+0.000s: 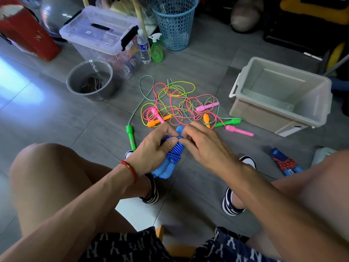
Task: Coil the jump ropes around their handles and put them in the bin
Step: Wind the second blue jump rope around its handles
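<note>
Both hands' fingers (171,142) hide the blue rope's (174,153) loose end.

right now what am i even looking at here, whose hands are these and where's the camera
The one picture comes from a camera worn on a person's head, looking down at their own knees and hands. The left hand grips a blue jump rope already coiled round its handles; the right hand pinches the rope's end at the top. On the floor beyond lies a tangle of ropes still to coil. A coiled red rope lies on the right. The grey bin looks empty.
</note>
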`<state>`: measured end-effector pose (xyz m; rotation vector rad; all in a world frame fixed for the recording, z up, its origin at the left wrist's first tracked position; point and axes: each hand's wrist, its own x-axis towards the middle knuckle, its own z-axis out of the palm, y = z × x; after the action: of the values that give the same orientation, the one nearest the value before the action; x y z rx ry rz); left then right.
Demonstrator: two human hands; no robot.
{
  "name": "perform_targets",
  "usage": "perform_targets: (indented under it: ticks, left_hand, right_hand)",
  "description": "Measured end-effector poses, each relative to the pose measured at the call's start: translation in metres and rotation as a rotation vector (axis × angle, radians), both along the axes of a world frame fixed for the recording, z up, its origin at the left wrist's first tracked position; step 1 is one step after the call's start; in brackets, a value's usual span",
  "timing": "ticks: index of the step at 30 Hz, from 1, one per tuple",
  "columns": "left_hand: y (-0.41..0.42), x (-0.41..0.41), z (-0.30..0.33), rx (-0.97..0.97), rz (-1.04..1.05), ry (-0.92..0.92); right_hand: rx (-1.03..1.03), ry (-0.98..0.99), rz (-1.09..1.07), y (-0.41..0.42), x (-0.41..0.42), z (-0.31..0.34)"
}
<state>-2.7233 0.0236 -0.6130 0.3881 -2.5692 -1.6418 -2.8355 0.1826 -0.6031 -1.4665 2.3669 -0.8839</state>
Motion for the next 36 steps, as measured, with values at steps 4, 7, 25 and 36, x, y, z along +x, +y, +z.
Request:
perform_targets:
  ticks: [4,7,25,36]
  left_hand:
    - [-0.001,0.001,0.002,-0.005,-0.014,0.017]
    - [-0.001,0.002,0.005,-0.005,-0.064,0.03]
    - [-0.003,0.004,0.006,-0.151,-0.039,0.025]
    - [-0.002,0.001,0.009,-0.122,-0.009,0.013]
  right_hand:
    - [-0.008,-0.18,-0.084,0.0,0.001,-0.002]
    - [0.023,-0.162,-0.119,-0.002,0.006,-0.004]
    - [0.179,0.046,0.007,-0.005,0.018,0.001]
    - [0.042,-0.169,-0.02,-0.001,0.007,0.0]
